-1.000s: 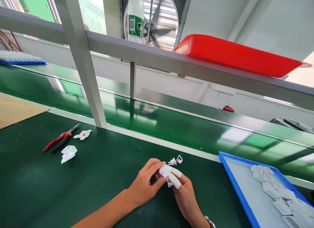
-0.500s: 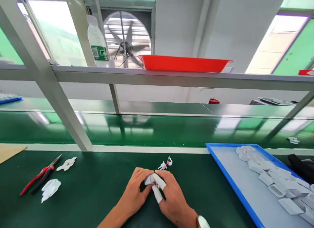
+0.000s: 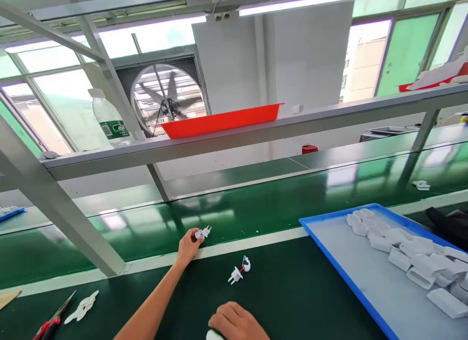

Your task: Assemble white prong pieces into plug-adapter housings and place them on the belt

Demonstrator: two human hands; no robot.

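My left hand is closed on a small white plug, reaching over the glossy green strip beyond the worktop's pale edge. The plug's prongs point away from the fingers. My right hand is low in the frame, its fingers curled in and pressed together. White shows at its fingertips, and whatever lies under them is hidden. Between the hands, on the dark green worktop, lies another white plug part with short coloured wires running to a rounded white piece.
To the right, a blue-rimmed tray carries many white housings. Red-handled pliers and flat white pieces lie at left. A slanting grey post and a shelf with a red tray and a bottle stand ahead.
My hands, which were together around a white piece, have parted. The left has moved forward with a plug; the right has drawn back toward the near edge. The view has tilted and shifted.
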